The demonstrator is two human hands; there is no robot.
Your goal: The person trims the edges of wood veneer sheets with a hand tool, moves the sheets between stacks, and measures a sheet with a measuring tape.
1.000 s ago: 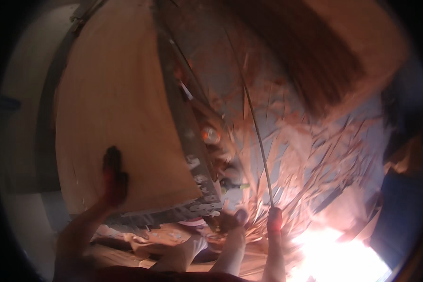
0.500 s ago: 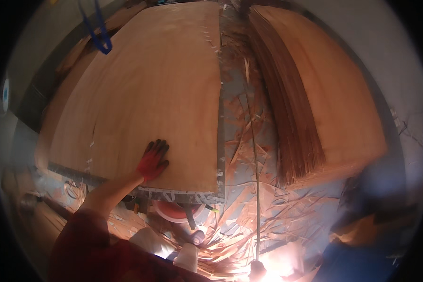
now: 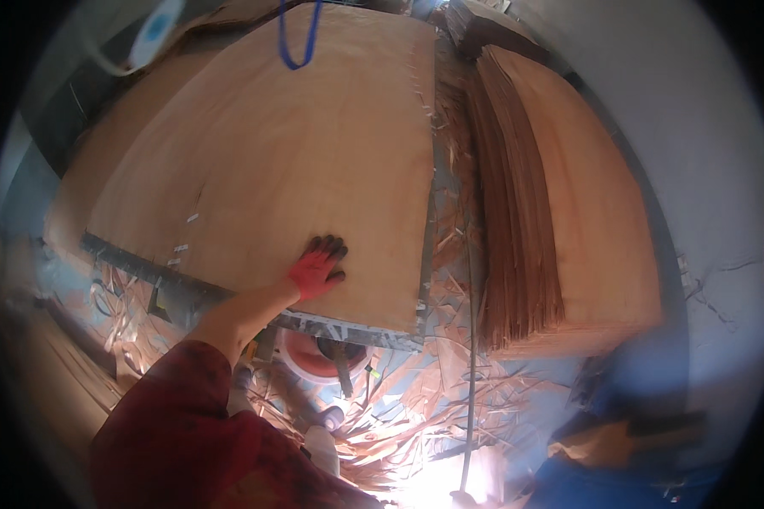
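Observation:
My left hand (image 3: pixel 317 270), in a red glove with dark fingertips, lies flat with spread fingers near the front edge of a large thin wood veneer sheet (image 3: pixel 246 161). The sheet covers a low table and carries small white tape pieces along its edges. A long thin stick (image 3: pixel 472 373) reaches up from the lower edge, between the table and a veneer stack. At its lower end a small rounded shape, seemingly my right hand (image 3: pixel 462 499), closes round it; strong glare and the frame edge hide most of that hand.
A thick veneer stack (image 3: pixel 598 212) stands on the right. Torn veneer strips (image 3: pixel 399 416) litter the floor. Under the table's front edge sits a round red-and-white basin (image 3: pixel 306 360). A blue strap loop (image 3: pixel 299 59) hangs over the far end. A blurred blue shape (image 3: pixel 620 483) is at lower right.
The view has shifted, so the table and blue loop appear farther right and the stack farther left. My left hand stays flat on the veneer sheet.

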